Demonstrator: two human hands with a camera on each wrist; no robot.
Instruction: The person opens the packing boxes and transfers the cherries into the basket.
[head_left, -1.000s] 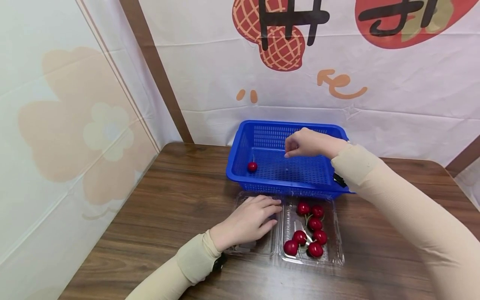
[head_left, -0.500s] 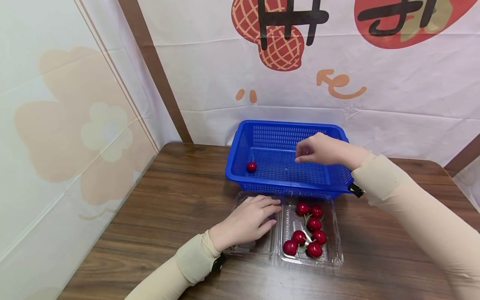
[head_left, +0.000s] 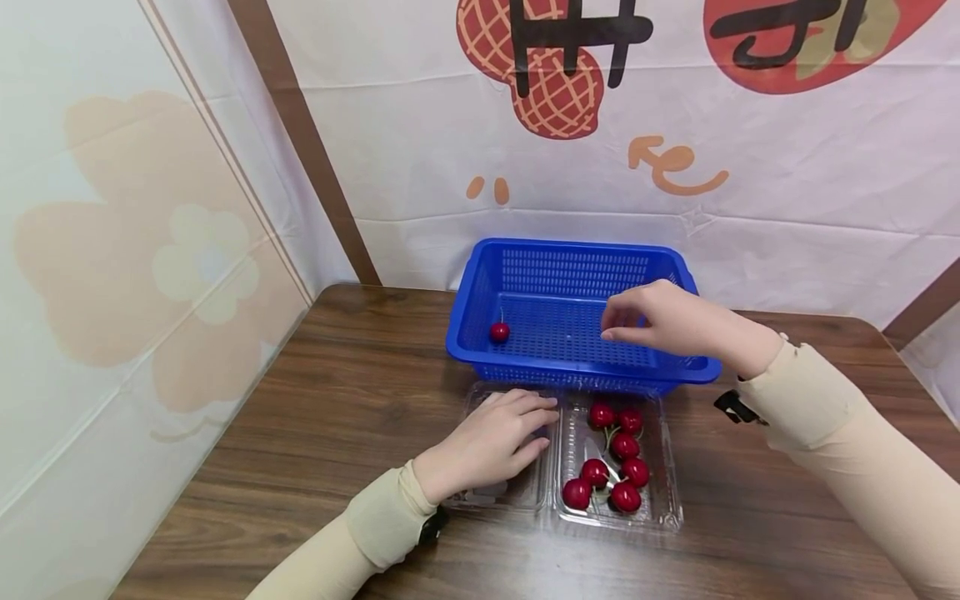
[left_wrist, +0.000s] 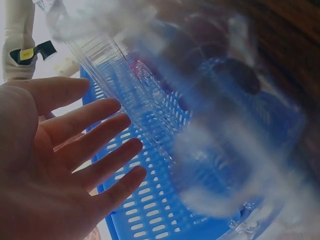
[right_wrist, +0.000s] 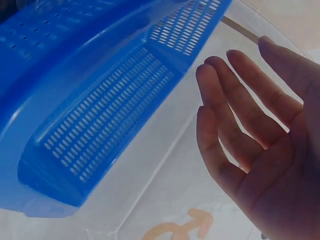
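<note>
Seven red cherries (head_left: 625, 445) lie just right of the left hand (head_left: 491, 442), in the right half of a clear plastic clamshell (head_left: 662, 450). I see that hand over the clamshell's left half, its fingers nearly straight and slightly spread, gripping nothing; I can't tell from my feed whether it touches the plastic. Beyond it, one more cherry (head_left: 499, 332), stem up, rests in the blue perforated basket (head_left: 570, 367), well left of the right hand (head_left: 671, 323). I have that hand above the basket's right end, fingers gently bent, thumb apart from them, holding nothing. Under both hands spreads the wood-grain table (head_left: 360, 417); a printed cloth (head_left: 420, 167) hangs beyond them.
</note>
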